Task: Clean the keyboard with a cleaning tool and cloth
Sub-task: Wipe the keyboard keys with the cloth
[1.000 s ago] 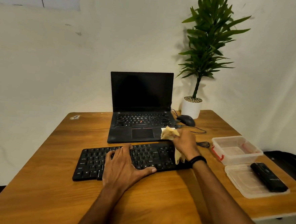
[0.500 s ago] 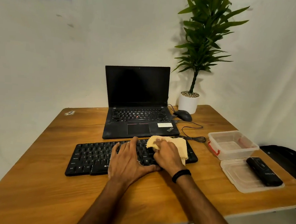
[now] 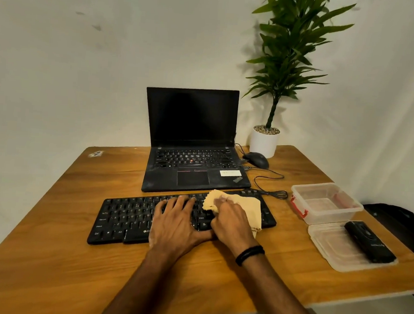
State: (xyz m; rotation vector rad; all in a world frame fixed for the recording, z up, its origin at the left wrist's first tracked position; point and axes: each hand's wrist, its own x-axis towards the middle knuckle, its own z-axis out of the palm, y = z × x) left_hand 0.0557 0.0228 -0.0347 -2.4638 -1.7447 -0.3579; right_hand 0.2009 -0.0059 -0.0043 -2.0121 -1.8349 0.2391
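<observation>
Wipe stage underway, judging by layout. Keyboard (image 3: 128, 217) sits centre frame on the table (image 3: 47, 256), in front of the laptop (image 3: 193, 131). Cloth (image 3: 244, 206) is spread over the keyboard's right part, w/ 1 corner hanging off the near edge. R hand (image 3: 230, 222) lies on top of it, fingers curled and bunching the fabric at its left edge, so it's grasping the cloth and pressing it on the keys. L hand (image 3: 175, 223) is flat on the middle keys, fingers straight and spread, gripping nothing, prob. steadying the board.

Black tool (image 3: 369, 241), likely the cleaning tool, lies on the lid (image 3: 336, 251) at right of frame, beside the clear tub (image 3: 325, 204), not in either hand. Can't tell if it's been used. Left 1/2 of the keys shows no cloth on it; prob. left to wipe.

Vs 1 s ago: cloth was held up off the keys near the laptop's front right corner; now it's down on the keys. Vs 0.5 s ago: little change, cloth and R hand in about the same spot. L hand has stayed put.
</observation>
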